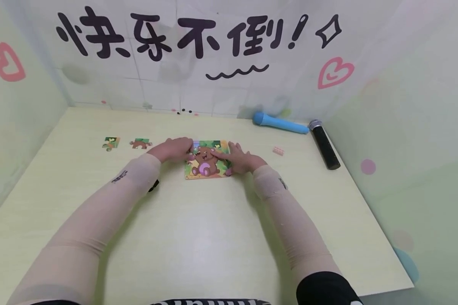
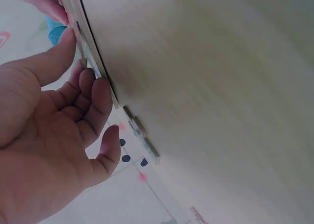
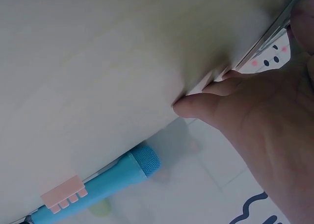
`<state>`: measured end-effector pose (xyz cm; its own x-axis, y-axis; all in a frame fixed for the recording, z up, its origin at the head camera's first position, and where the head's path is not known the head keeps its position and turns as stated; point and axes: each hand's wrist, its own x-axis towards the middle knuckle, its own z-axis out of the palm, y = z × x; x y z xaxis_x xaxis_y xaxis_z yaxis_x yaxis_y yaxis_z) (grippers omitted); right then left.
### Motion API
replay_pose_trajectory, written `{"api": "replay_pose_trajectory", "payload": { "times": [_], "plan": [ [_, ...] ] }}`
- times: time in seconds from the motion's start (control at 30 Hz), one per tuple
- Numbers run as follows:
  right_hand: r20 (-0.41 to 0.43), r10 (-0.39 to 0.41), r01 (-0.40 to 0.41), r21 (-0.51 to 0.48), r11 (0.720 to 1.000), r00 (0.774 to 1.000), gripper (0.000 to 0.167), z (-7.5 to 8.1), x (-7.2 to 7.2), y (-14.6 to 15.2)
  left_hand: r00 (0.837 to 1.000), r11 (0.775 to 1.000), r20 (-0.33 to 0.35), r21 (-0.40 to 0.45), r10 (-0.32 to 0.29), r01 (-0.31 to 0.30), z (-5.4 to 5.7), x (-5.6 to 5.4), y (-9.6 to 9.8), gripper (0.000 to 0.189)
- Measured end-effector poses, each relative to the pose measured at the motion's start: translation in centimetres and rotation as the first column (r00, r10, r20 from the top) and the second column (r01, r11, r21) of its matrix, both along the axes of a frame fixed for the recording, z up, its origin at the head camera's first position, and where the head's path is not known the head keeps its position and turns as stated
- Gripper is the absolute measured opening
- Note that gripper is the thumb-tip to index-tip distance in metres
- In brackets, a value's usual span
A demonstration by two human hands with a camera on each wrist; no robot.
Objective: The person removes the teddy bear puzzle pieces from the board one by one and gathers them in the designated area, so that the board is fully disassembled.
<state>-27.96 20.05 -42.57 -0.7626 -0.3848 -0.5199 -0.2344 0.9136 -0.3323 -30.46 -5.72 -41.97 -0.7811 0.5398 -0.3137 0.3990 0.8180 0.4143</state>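
A bear jigsaw puzzle (image 1: 205, 166) lies flat on the table between both hands. At its left edge, my left hand (image 1: 175, 149) holds the side; in the left wrist view the fingers of this hand (image 2: 54, 106) are curled, with the thumb at the puzzle's edge. My right hand (image 1: 241, 159) rests at the right edge, one straight digit reaching over the bear. Seen from the right wrist, the other fingers of that hand (image 3: 245, 106) touch down along the side. Two loose puzzle pieces (image 1: 111, 143) lie left of the puzzle.
A pink toy brick (image 1: 278, 151) lies right of the puzzle. Behind it are a blue microphone (image 1: 280, 123) and a black microphone (image 1: 324, 145). A printed curtain (image 1: 156, 91) borders the back of the table (image 1: 198, 237).
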Motion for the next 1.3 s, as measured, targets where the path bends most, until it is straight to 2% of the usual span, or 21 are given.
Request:
{"api": "replay_pose_trajectory", "payload": {
  "times": [0.1, 0.37, 0.6, 0.7, 0.83, 1.0, 1.17, 1.3],
  "plan": [
    [-0.004, 0.016, -0.016, 0.007, 1.000, 1.000, 0.084, -0.2, 0.0, -0.1, 1.000, 1.000, -0.015, -0.008, 0.014, -0.015, -0.2, 0.1, 0.0, 0.024],
    [0.003, 0.033, -0.033, 0.021, 0.999, 0.999, 0.083, 0.1, -0.3, -0.4, 1.000, 1.000, -0.031, -0.019, -0.001, 0.000, -0.5, -0.4, 0.0, 0.025],
    [0.020, 0.004, -0.004, 0.011, 1.000, 1.000, 0.084, 0.2, -0.3, -0.2, 1.000, 0.997, -0.014, 0.076, -0.014, 0.015, -0.2, -0.3, 0.2, 0.024],
    [0.014, -0.001, 0.001, 0.006, 1.000, 1.000, 0.084, 0.2, -0.2, -0.1, 0.999, 0.995, -0.026, 0.091, -0.045, 0.047, -0.3, -0.4, 0.2, 0.027],
    [0.005, 0.008, -0.008, 0.001, 1.000, 1.000, 0.084, 0.0, 0.0, -0.2, 0.993, 0.993, -0.070, 0.062, -0.092, 0.096, -0.5, -0.4, 0.1, 0.027],
    [-0.005, 0.022, -0.022, 0.008, 1.000, 1.000, 0.083, -0.3, -0.2, -0.3, 0.988, 0.990, -0.096, 0.063, -0.120, 0.126, -0.4, -0.3, -0.5, 0.024],
    [0.010, 0.021, -0.021, 0.008, 1.000, 1.000, 0.083, -0.3, -0.2, -0.2, 0.970, 0.976, -0.138, 0.062, -0.200, 0.210, -0.2, -0.2, -0.9, 0.030],
    [-0.007, 0.029, -0.029, 0.024, 0.999, 1.000, 0.081, -0.2, -0.2, -0.2, 0.966, 0.976, -0.165, 0.054, -0.200, 0.212, 0.1, 0.0, -0.9, 0.032]
  ]
}}
